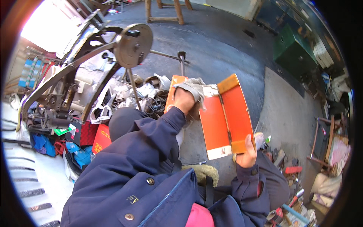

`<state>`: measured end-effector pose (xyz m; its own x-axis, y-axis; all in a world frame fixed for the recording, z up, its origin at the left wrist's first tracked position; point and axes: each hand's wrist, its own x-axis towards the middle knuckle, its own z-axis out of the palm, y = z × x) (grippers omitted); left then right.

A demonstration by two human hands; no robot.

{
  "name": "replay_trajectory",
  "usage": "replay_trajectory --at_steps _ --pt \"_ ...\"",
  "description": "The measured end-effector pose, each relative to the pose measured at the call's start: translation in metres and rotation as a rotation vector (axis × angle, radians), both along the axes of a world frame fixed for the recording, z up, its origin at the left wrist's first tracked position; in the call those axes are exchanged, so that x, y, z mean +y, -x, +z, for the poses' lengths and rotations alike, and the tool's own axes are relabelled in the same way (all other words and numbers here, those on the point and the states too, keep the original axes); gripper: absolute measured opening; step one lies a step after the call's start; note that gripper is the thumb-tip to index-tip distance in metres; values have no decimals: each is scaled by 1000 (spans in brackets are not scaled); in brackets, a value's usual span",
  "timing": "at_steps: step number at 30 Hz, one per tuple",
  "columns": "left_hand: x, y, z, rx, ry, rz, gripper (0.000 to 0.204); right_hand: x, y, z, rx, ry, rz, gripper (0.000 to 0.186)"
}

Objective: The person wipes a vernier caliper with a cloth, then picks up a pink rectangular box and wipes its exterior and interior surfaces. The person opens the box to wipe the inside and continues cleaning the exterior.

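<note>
My right hand [246, 153] grips the lower right corner of an orange two-panel folder [239, 109], thumb on its inner face. The folder lies spread open, with a dark strip down its fold and tan patches at the right panel's ends. White patches mark the ends of the left panel. My left hand [184, 100] holds a crumpled grey cloth [196, 87] beside the folder's upper left edge; the cloth covers its fingertips. Just behind this hand shows another orange piece [176, 81], partly hidden by the hand and cloth.
A metal hand-cranked machine with a round wheel [134, 45] stands at the left, above a heap of bags and scraps. A wooden stool [164, 18] stands far ahead, a green cabinet [293, 47] at the far right. Clutter including a red object [293, 170] lies at the lower right.
</note>
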<state>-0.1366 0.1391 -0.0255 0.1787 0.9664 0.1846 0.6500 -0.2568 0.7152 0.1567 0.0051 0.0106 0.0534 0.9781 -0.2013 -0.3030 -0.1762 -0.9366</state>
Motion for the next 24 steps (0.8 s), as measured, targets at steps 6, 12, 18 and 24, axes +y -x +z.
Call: replay_trajectory --at_steps 6,12,18,24 --pt "-21 -13 1 -1184 631 330 33 12 -8 6 255 -99 -160 38" --pt "-27 -38 -12 -1384 695 -128 34 23 -8 11 115 -224 -487 28" --pt "-90 -105 -4 -851 423 -154 34 17 -1 4 -41 -239 -505 27" --pt "-83 -112 17 -731 328 -291 34 7 21 10 -22 -188 -271 41"
